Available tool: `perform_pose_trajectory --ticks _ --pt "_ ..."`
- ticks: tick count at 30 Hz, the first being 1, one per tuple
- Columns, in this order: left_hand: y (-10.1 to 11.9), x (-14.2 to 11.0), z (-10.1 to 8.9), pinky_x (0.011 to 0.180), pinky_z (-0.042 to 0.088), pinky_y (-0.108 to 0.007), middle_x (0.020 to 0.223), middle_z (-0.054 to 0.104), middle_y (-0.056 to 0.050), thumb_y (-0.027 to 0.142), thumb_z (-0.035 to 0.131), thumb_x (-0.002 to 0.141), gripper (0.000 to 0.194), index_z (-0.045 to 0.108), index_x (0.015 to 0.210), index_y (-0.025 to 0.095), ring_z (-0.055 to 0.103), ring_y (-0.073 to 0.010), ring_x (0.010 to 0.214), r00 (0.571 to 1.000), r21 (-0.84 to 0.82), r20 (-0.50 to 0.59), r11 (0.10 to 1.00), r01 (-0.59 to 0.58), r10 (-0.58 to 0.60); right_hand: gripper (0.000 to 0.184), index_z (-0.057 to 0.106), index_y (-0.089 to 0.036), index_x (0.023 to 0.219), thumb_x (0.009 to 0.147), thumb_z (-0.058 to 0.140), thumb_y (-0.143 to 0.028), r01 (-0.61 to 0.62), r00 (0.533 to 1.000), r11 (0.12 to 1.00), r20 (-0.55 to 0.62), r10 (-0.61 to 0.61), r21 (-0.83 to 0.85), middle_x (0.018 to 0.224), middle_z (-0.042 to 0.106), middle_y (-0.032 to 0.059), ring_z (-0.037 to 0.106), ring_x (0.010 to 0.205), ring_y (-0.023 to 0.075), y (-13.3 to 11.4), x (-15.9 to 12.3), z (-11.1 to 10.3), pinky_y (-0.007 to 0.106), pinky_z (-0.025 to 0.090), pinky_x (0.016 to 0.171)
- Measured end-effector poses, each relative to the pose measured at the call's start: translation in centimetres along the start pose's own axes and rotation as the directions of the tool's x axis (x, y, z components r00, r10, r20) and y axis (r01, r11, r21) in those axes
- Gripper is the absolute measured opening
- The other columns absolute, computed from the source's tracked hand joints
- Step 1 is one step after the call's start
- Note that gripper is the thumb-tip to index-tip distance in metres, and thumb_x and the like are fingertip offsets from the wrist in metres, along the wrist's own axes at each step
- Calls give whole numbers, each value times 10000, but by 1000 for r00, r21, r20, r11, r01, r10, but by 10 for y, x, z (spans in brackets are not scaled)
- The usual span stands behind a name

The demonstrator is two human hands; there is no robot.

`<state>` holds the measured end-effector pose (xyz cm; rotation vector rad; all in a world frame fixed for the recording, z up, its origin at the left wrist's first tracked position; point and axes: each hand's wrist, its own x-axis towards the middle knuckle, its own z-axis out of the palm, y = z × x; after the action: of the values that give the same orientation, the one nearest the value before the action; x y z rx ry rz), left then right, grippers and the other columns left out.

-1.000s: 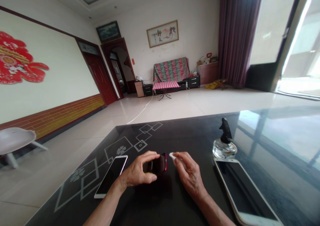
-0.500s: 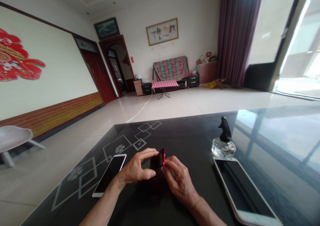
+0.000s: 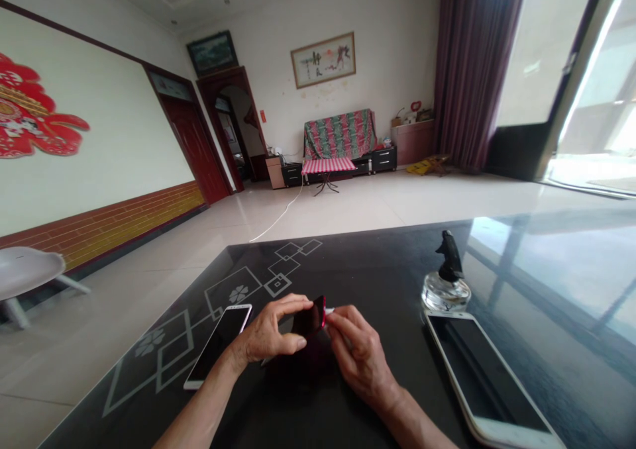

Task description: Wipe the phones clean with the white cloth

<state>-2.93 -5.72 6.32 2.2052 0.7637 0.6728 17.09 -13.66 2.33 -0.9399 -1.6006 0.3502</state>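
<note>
Upright on its edge above the table, a red-edged smartphone (image 3: 312, 318) with a dark, glossy face is gripped by my left hand (image 3: 265, 333), fingers along its top and thumb lower down. My right hand (image 3: 358, 351) pinches a small white item (image 3: 329, 310) against the phone's red side edge. Only a short tip of that item shows, so its kind is unclear. To the left of my left hand lies a white smartphone (image 3: 218, 346), screen up. A larger white phone (image 3: 489, 373) lies flat to the right of my right hand.
A clear spray bottle (image 3: 446, 283) with a black trigger top stands just beyond the larger phone. The glossy black table (image 3: 368, 270) carries grey diamond patterns. A white chair (image 3: 30, 270) stands at left, and a small checked-cloth table (image 3: 328, 165) is far off.
The phone has shifted slightly left in my left hand. My right fingers have changed position at its edge, and the white tip between them now shows.
</note>
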Motion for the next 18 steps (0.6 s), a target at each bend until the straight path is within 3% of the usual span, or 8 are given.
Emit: perform_pose_trajectory --ticks 2,6,8,18 --pt "-2 0 -2 1091 327 -395 1302 553 -60 146 673 602 601 621 1198 200 480 -290 1229 1000 -30 2 1000 -2 2 194 633 -225 990 917 455 -206 17 1000 1000 15 -17 3 912 593 57 588 821 155 -1 0 1 264 493 740" --pt "1 1 -1 1082 339 -403 1280 562 -62 159 678 600 595 625 1191 202 494 -289 1210 999 -59 31 998 -10 12 156 636 -213 969 907 496 -242 -79 967 996 -246 69 -29 872 607 48 601 792 153 11 2 0 261 492 714" --pt "5 2 1 1065 362 -400 1258 573 -66 157 685 596 590 632 1181 202 511 -287 1185 999 -44 47 999 -12 14 148 638 -212 970 899 515 -250 -94 951 995 -300 79 -38 878 611 49 604 807 158 17 3 0 268 494 720" --pt "-7 -1 -2 1073 348 -409 1269 570 -73 145 681 590 583 641 1170 195 502 -297 1201 1000 -28 26 1000 10 -10 219 635 -232 1040 918 455 -209 21 999 1000 -37 -21 0 913 605 60 602 819 152 -4 2 -2 263 513 743"
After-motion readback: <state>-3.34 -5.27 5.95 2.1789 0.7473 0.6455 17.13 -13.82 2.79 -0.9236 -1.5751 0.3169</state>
